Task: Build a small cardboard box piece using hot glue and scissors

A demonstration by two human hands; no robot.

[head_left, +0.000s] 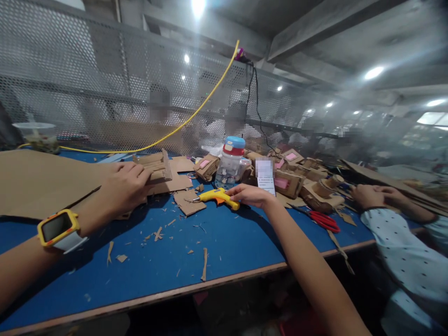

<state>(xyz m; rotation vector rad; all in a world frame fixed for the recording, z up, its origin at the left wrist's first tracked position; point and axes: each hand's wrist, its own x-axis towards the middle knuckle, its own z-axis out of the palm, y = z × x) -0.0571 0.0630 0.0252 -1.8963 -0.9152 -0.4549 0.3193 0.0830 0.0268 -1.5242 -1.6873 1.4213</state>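
On the left, my left hand [124, 186], with a yellow smartwatch [58, 228] at its wrist, is closed on a small folded cardboard piece [159, 165]. The thumb side is partly hidden. My right hand [254, 195] has its fingers closed on the back of a yellow hot glue gun [213, 195], which lies on its side with the nozzle pointing left. Under that nozzle is a torn cardboard scrap [189, 203]. A big cardboard sheet [45, 182] lies beneath and left of my left arm.
A clear bottle with a blue lid [233, 161] stands behind the glue gun. Cardboard models [287, 182], a phone [265, 175] and red-handled scissors [324, 220] lie to its right. A co-worker's hands [371, 196] are at far right. A yellow cord [196, 112] runs along the mesh partition [115, 93].
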